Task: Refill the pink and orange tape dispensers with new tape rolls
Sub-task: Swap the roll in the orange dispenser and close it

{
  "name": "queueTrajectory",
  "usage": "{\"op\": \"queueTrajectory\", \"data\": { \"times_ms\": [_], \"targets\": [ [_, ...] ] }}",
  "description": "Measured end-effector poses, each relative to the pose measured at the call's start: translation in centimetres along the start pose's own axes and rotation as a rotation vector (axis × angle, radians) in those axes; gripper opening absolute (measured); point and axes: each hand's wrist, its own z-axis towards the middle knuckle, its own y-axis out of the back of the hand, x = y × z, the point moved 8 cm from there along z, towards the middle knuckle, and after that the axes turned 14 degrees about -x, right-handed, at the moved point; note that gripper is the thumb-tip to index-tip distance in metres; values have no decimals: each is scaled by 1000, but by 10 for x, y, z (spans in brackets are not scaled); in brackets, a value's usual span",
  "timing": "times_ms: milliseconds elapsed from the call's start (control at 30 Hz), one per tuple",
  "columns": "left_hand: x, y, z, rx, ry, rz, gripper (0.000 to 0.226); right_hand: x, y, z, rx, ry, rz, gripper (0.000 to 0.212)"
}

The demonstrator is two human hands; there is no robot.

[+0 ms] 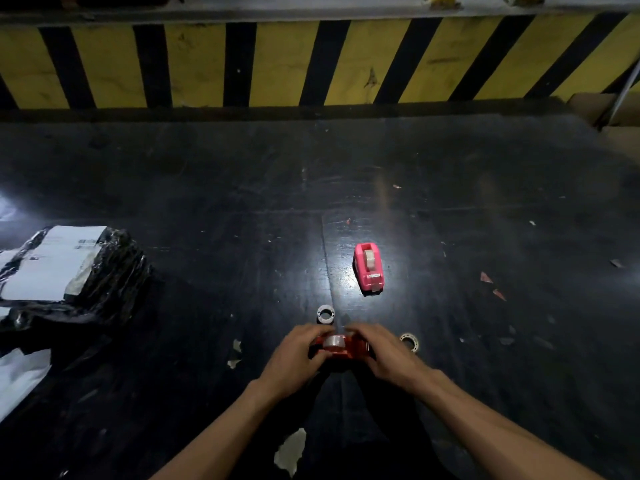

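Observation:
The orange tape dispenser (349, 348) lies on the dark table close to me, with a clear tape roll (334, 341) seated in it. My left hand (300, 355) grips its left end and my right hand (382, 353) grips its right end, so much of it is hidden. The pink tape dispenser (369, 267) stands farther off to the right, a tape roll in its cradle. A white empty core (326, 313) sits just beyond my left hand. Another ring-shaped core (409, 341) rests by my right hand.
A black plastic-wrapped parcel with a white label (65, 268) lies at the left, a white bag (20, 379) below it. A yellow-and-black striped barrier (311, 64) runs along the table's far edge. A cardboard box (609, 112) stands far right. Paper scraps (291, 452) dot the surface.

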Motion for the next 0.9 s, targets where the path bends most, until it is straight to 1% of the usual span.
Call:
{"op": "queueTrajectory", "data": {
  "times_ms": [67,133,200,267,333,467,567,667,767,900],
  "targets": [
    [1,-1,-1,2,-25,27,34,-1,-2,1,3,10,-2,53],
    [0,1,-2,-14,-42,31,35,-1,-1,1,-36,3,2,56],
    [0,2,-3,-33,-39,8,37,4,6,3,-152,-1,12,51],
    [0,2,-4,-46,-34,-14,37,14,15,3,-296,9,-10,41],
    [1,1,-7,-60,-21,-32,37,24,17,2,-384,10,-63,33],
    [1,0,-11,-102,11,-46,37,32,9,0,-409,-56,-149,23],
    [3,-2,-12,-104,21,-42,42,34,2,0,-386,-91,-198,17],
    [3,-2,-12,-111,21,-39,42,36,0,1,-388,-125,-141,13],
    [2,0,-11,-119,14,-47,38,38,1,2,-405,-140,-60,16],
    [5,-1,-11,-115,8,-48,37,34,8,-1,-422,-125,-63,25]
  ]
}}
